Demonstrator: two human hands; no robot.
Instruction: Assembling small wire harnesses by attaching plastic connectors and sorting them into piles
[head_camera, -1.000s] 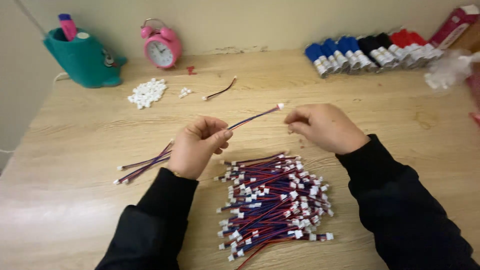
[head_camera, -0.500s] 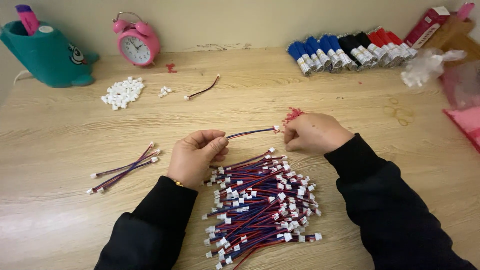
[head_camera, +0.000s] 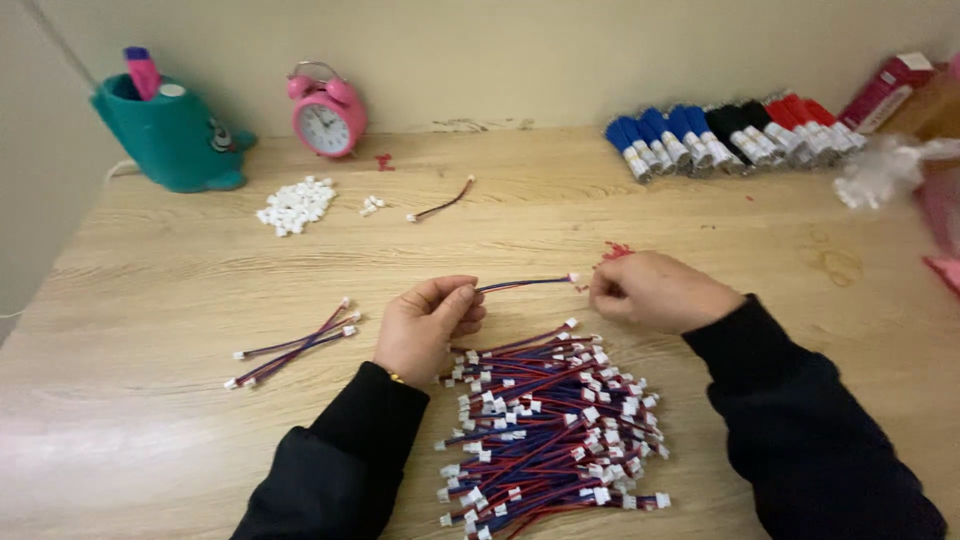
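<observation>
My left hand pinches one end of a short red-and-blue wire lead that runs level to the right. Its white connector end meets the fingertips of my right hand, which is closed at that end. Just below both hands lies a large pile of the same wire leads with white plugs. A few separate leads lie on the wooden table to the left of my left hand.
At the back left stand a teal whale-shaped pen holder and a pink alarm clock. A heap of small white connectors and one stray lead lie behind. Blue, black and red bundles line the back right, beside crumpled plastic.
The view has shifted, so everything sits further right. My left hand let go of the bunch of leads, which now lie on the table. One lead stays stretched between both hands.
</observation>
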